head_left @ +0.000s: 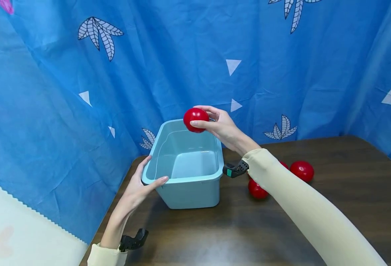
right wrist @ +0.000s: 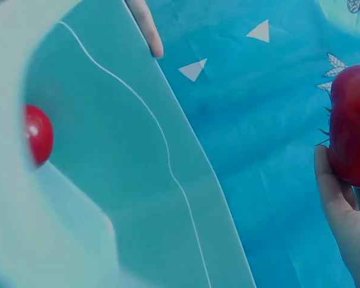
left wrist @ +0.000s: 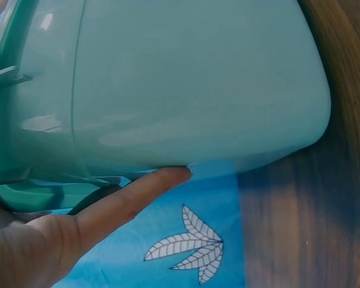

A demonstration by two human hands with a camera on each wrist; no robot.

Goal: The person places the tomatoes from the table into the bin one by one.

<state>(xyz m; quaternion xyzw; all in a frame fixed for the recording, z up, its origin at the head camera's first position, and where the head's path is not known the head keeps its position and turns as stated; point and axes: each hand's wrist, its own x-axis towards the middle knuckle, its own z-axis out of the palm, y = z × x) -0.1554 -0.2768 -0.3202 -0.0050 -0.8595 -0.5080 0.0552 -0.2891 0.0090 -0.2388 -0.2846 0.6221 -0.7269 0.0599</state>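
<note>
Saw right hand [head_left: 223, 127] clamped round tomato [head_left: 195, 120], raised near bin's [head_left: 189, 194] far end. From that grip, opening lay below, toward person; long axis ran away from left hand [head_left: 137, 190], clamped on near-left corner.

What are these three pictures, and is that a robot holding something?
No robot: these are a person's bare hands. The wide picture comes from a camera on the person's head, looking down. The others come from the wrists: the left sees the outside of a blue tub; the right looks inside, where another tomato shows. The left hand grips the tub's rim. The right hand holds up a red tomato in its fingers. More tomatoes lie on the brown table.
</note>
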